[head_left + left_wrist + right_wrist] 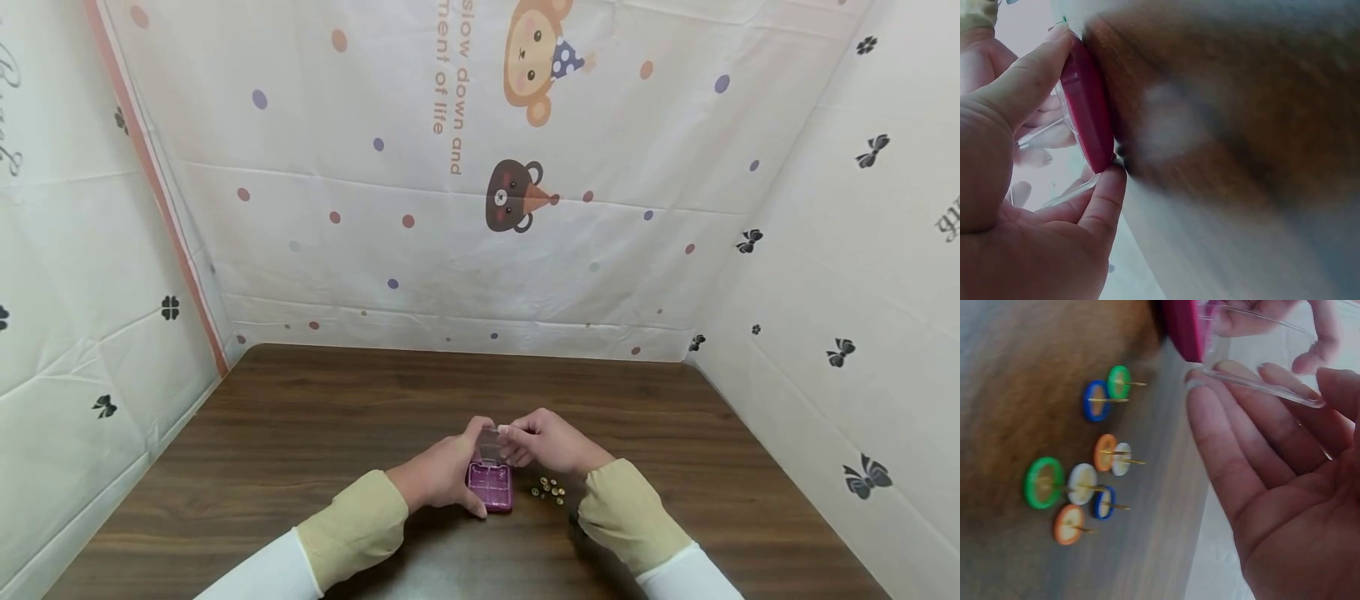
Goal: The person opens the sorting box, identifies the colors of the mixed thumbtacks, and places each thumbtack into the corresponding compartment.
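Both hands on the magenta box, lid up!

From the far left, a white wall sheet printed with dark clovers and bows flanks the wood-grain table. In comes the left arm, white sleeve under a khaki cuff, and here's the left hand: thumb at the near edge, fingers at the far side, gripping the magenta compartment box between them. That box sits near the table's middle, dividers on show, its clear hinged lid standing open at the far side. And there's the right hand, thumb and forefinger pinching the lid's edge, the other fingers tucked beside it!

Just right of the box, eight thumbtacks lie in a loose cluster, points up: two green, two blue, two orange, two white. Further right, another khaki cuff, then a bow-printed sheet closes the far side.
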The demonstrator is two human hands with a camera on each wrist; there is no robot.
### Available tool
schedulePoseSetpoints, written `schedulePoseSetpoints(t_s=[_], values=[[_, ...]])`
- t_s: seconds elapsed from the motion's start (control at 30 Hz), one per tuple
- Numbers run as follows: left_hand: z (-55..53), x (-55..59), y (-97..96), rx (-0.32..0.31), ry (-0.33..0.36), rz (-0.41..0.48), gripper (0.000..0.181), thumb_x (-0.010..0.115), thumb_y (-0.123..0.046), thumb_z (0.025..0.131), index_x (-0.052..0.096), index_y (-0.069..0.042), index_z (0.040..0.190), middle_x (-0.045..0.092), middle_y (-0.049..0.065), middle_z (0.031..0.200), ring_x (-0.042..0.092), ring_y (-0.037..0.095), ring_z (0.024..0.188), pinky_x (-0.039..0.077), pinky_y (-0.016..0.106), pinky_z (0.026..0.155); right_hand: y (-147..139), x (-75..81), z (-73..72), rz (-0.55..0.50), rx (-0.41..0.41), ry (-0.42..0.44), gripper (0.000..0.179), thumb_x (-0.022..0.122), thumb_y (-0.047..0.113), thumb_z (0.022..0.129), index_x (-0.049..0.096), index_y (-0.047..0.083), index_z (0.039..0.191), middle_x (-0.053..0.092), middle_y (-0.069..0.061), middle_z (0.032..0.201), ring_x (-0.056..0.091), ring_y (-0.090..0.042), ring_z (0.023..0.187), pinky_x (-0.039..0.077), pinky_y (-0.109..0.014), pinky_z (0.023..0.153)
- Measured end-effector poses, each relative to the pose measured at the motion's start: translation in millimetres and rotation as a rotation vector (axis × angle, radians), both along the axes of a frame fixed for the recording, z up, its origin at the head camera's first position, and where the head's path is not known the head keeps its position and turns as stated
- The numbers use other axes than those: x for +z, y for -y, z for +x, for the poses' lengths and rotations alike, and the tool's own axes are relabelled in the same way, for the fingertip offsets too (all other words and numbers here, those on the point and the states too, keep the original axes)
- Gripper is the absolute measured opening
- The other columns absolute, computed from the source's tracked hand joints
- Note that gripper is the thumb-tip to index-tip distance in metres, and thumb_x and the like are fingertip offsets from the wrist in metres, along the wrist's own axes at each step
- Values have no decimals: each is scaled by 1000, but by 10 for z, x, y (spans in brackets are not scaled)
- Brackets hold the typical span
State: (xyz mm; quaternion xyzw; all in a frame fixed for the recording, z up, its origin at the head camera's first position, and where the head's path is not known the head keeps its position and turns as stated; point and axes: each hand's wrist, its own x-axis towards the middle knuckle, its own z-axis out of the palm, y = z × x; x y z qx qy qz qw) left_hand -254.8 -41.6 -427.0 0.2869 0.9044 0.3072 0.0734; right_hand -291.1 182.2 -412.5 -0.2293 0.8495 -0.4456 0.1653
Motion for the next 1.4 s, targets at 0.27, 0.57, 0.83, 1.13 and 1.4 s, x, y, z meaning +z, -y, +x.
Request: schedulePoseSetpoints(t_s=[0.27, 0.57, 0.83, 1.13, 1.4], values=[[-13, -37, 7, -21, -14, 33, 121, 102, -26, 59, 19, -23, 147, 64, 7, 109, 62, 16, 98, 52, 37, 92, -12, 55, -13, -3, -7, 58, 38, 55, 27, 107, 75, -6, 105, 77, -19, 97, 76, -28, 86, 63, -41, 78], [-9, -52, 25, -117, -106, 19, 90, 99, -25, 64, 36, -15, 128, 58, 12, 124, 59, 22, 114, 52, 37, 98, -14, 18, -19, -8, -10, 60, 38, 56, 31, 106, 77, -1, 105, 77, -19, 97, 76, -28, 86, 62, -41, 78], [-21, -16, 26, -113, -101, -55, 77, 99, -32, 64, 58, -20, 128, 52, 6, 128, 56, 17, 116, 52, 35, 102, -40, 33, -7, 11, 15, 56, 36, 55, 33, 106, 78, 5, 107, 78, -16, 99, 76, -31, 92, 62, -42, 80], [-68, -22, 61, -118, -76, -47, 89, 99, -36, 62, 55, -17, 138, 58, 3, 128, 60, 16, 115, 51, 33, 101, -70, 23, -14, 7, 21, 66, 35, 58, 35, 105, 78, 7, 108, 78, -14, 103, 75, -28, 92, 62, -42, 79], [-127, -18, 86, -135, -51, -40, 87, 98, -33, 64, 55, -15, 137, 63, 4, 131, 61, 16, 117, 52, 31, 100, -48, 44, -32, 37, 17, 31, 38, 58, 36, 105, 79, 5, 102, 78, -12, 100, 74, -23, 90, 62, -39, 80]])
